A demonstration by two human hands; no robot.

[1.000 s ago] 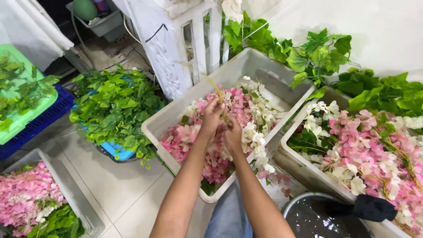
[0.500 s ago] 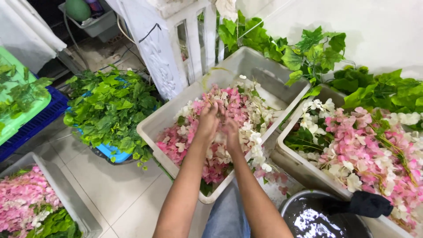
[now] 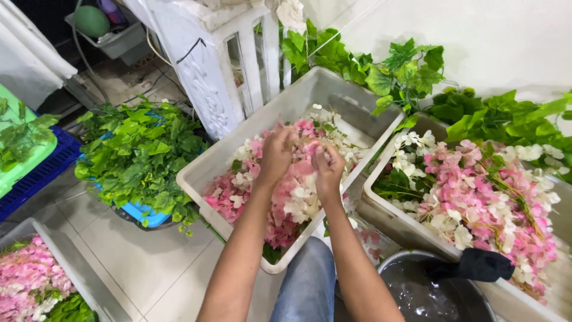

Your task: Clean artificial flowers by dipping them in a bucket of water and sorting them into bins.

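Now hands (image 3: 301, 158) lower among flowers (image 3: 286, 197)

The pink and white flowers (image 3: 286, 197) look like thin matt cloth (the leaves (image 3: 140, 158) at left slightly glossier), lying in a smooth grey plastic tub (image 3: 205, 173) on glossy pale floor tiles (image 3: 137, 262) at lower left.

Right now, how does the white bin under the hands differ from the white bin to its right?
The middle bin holds loose pink and white blossoms with bare wall showing at its far end; the right bin is heaped above its rim. The right bin shows green leaves and stems among its flowers; the middle bin shows few. Both hands, left hand and right hand, work over the middle bin only. Both are pale rectangular tubs.
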